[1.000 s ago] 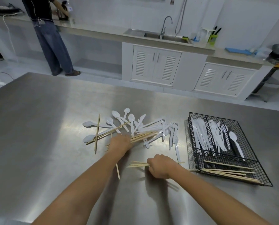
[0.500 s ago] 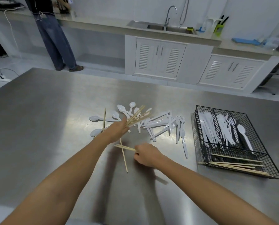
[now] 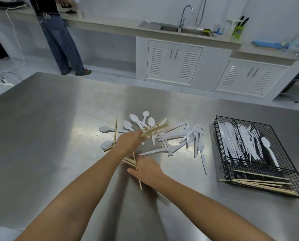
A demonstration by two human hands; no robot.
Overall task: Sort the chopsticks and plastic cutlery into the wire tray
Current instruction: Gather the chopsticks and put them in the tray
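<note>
My left hand (image 3: 130,140) grips a bundle of wooden chopsticks (image 3: 155,128) that fans out up and to the right over a pile of white plastic spoons (image 3: 135,119), forks (image 3: 196,134) and knives (image 3: 160,150) on the steel table. My right hand (image 3: 148,168) lies just below it, fingers curled on a few chopsticks (image 3: 130,161) flat on the table. The black wire tray (image 3: 298,181) stands at the right, with white cutlery in its long compartments and chopsticks across its near compartment.
One loose chopstick (image 3: 115,130) lies upright left of the pile. A person (image 3: 58,37) stands at the far counter on the left. A sink (image 3: 178,29) and white cabinets (image 3: 173,61) run along the back wall beyond the table edge.
My left hand lifted a bundle of chopsticks off the pile. My right hand slid left with its few chopsticks, coming close under the left hand. The view shifted left.
</note>
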